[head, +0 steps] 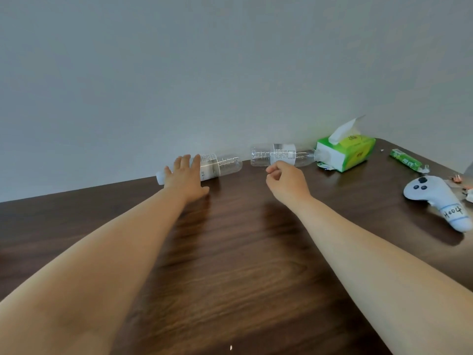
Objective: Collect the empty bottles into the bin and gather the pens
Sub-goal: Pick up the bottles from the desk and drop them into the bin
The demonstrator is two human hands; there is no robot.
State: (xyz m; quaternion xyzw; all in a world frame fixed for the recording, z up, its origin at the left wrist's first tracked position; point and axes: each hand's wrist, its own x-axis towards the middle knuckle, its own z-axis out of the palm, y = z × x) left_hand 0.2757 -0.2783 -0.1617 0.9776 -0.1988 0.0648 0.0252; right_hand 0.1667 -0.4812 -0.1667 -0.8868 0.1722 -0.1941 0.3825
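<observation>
Neither grip was clamped on anything. On the left hand (185,179) the grip was spread, fingers (195,162) flat and apart, laid over the left bottle (225,166) near its label; whether they pressed on it or only covered it could not be told. On the right hand (288,183) the grip was loosely curled, fingertips drawn in toward the thumb with nothing between them, just in front of the right bottle (281,155) and apparently not touching it.

Both bottles were clear, empty-looking and lay on their sides at the far edge of the dark wooden surface (230,252), against the pale wall (204,73). Their bases faced each other with a short gap between. The left one's cap end pointed left, past the hand. The right one's neck pointed right, ending just beside a green tissue pack (350,153) with a white tissue standing out of its top.

Farther right lay a small green packet (405,160), well apart from the bottles. Near the right edge rested a white controller (435,198) with dark buttons and handwriting on its grip. A few small clips (455,178) lay beyond it, too small to make out clearly.

Both bare forearms reached in from the near edge.
</observation>
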